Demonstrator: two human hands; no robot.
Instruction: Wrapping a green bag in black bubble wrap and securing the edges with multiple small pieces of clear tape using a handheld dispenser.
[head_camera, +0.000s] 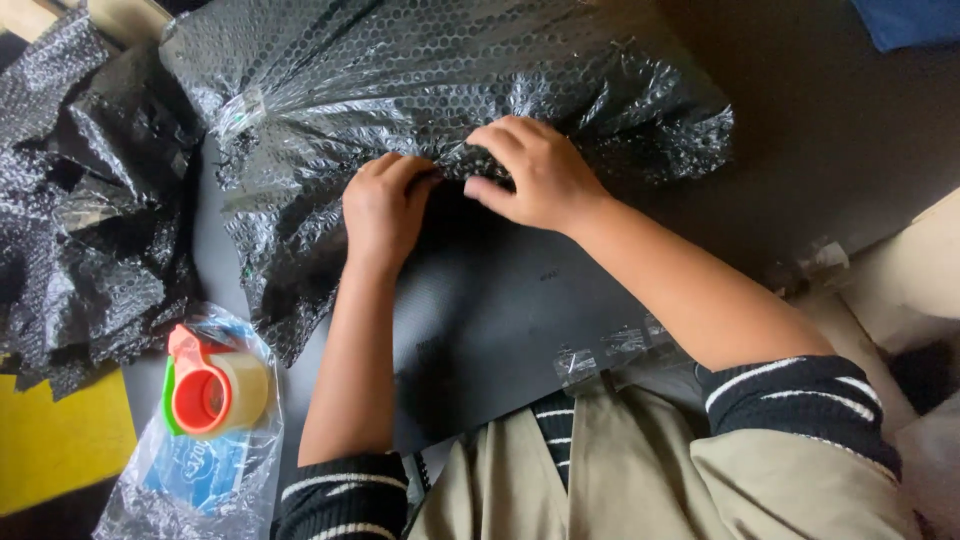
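— Where is the black bubble wrap?

— Spread over the far end of a flat black board on the counter. The left hand and right hand sit side by side at its edge, fingers curled tight, pinching the wrap against the board.

— And the tape?

— A tape dispenser lies on a plastic bag to the left, beside more crumpled wrap.
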